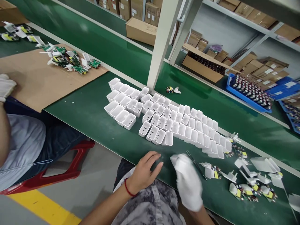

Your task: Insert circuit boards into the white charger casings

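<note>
From the head camera, blurred to a white smear: the gloved right hand [188, 182], with finger positions lost. Cannot tell how far open, or whether closed on anything; cannot tell glove from any held part at the pale tip. Much clearer, the bare left hand [147, 170], with a red band [129, 188] at the wrist. Loosely open, thumb apart from fingers, with nothing visible in the grip. Cut off at the left edge, a co-worker's gloved hand [6, 87]. Partly hidden behind front rows, the lower walls of many white cases [160, 136].

On the green table [89, 115], ahead of both hands, those same cases in slanting, uneven rows: open-topped, glossy, rectangular with rounded corners, several with dark slots showing inside. At the near edge of the group, one at a slant against a neighbour. Just beside the glove, dark thin tweezers [196, 165]. Farther right, loose circuit boards [248, 190] with yellow-wrapped parts and white plug pieces, too jumbled to count. Beyond the rows, near the post [161, 43], a single small board [169, 90] with a white plug.
</note>
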The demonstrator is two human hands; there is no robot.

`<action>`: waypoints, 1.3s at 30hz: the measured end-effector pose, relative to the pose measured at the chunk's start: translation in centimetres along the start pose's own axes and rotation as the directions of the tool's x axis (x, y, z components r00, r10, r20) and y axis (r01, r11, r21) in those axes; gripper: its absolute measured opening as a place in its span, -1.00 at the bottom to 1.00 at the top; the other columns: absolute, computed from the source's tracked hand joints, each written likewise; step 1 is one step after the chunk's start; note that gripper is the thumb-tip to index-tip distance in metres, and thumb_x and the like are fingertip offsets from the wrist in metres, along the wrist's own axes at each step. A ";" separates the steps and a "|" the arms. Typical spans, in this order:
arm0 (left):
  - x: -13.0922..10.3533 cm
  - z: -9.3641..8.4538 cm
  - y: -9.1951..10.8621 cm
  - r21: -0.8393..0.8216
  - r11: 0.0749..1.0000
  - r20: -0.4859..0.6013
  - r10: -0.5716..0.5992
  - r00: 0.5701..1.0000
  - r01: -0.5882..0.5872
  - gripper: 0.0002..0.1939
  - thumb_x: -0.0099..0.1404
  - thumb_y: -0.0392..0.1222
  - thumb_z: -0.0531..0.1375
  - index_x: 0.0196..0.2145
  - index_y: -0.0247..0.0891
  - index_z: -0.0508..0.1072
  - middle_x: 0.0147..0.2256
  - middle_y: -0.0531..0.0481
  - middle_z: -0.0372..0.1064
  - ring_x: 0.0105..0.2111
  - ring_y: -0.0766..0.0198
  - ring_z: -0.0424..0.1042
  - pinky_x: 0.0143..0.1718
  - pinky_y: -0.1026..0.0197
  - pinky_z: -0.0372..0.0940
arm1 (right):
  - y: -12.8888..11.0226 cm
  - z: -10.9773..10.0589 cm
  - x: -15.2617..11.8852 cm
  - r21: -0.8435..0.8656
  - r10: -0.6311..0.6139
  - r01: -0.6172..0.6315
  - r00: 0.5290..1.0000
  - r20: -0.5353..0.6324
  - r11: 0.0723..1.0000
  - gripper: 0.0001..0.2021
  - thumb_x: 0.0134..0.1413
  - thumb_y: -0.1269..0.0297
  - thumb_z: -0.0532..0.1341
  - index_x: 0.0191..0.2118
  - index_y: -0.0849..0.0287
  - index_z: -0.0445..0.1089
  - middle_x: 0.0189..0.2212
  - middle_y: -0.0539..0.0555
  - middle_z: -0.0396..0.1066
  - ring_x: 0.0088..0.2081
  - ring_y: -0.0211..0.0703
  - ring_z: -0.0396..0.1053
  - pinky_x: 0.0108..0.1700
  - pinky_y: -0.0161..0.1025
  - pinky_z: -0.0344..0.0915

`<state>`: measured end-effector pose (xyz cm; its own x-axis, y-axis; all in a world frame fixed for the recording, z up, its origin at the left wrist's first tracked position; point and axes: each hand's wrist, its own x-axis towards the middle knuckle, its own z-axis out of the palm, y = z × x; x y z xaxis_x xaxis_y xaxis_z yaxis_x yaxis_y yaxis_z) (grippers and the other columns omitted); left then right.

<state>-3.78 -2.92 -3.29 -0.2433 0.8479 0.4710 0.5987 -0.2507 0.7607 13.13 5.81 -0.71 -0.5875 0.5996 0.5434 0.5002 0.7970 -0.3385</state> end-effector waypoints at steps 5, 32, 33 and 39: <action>0.0 0.0 0.1 0.031 0.999 -0.018 0.026 1.000 -0.025 -0.76 0.40 -0.32 0.13 0.02 -0.28 0.35 -0.09 -0.14 0.36 -0.07 0.25 0.41 -0.01 0.22 0.39 | 0.8 -3.2 -4.2 -0.080 0.022 -0.037 0.984 -0.174 0.996 -0.48 0.21 0.21 0.26 0.27 0.07 0.25 0.17 0.19 0.27 0.15 0.17 0.31 0.02 -0.01 0.48; 2.6 4.2 4.0 0.083 0.964 0.302 -0.267 0.915 0.253 0.02 0.28 -0.07 0.27 0.36 0.09 -0.42 -0.03 -0.13 0.29 -0.04 -0.03 0.32 -0.02 -0.17 0.26 | 1.8 -1.4 -0.2 0.720 0.461 -0.684 0.681 0.569 0.121 -0.59 0.22 0.09 0.26 0.15 -0.01 0.42 0.15 0.09 0.33 0.20 0.03 0.27 0.32 -0.02 0.12; 2.6 4.3 4.0 0.088 0.970 0.280 -0.244 0.928 0.228 0.02 0.27 -0.09 0.28 0.37 0.05 -0.40 -0.06 -0.13 0.30 -0.08 0.00 0.33 -0.06 -0.12 0.27 | 1.8 -1.4 -0.2 0.719 0.465 -0.687 0.673 0.575 0.106 -0.61 0.22 0.08 0.26 0.14 0.00 0.44 0.14 0.09 0.34 0.19 0.03 0.27 0.32 -0.03 0.13; 2.7 4.9 3.7 0.130 0.983 0.187 -0.150 0.971 0.127 0.06 0.13 -0.23 0.32 0.38 -0.14 -0.27 -0.10 -0.14 0.30 -0.15 0.04 0.32 -0.09 -0.02 0.25 | 2.1 -1.6 -0.6 0.720 0.496 -0.683 0.670 0.552 0.123 -0.54 0.22 0.08 0.26 0.21 -0.02 0.36 0.23 0.07 0.21 0.27 0.03 0.17 0.36 -0.02 0.03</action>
<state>1.48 0.70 -1.40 -0.1834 0.9482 0.2593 0.6568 -0.0781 0.7500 15.53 7.05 -0.55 -0.4965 0.8377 -0.2275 0.0055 -0.2590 -0.9659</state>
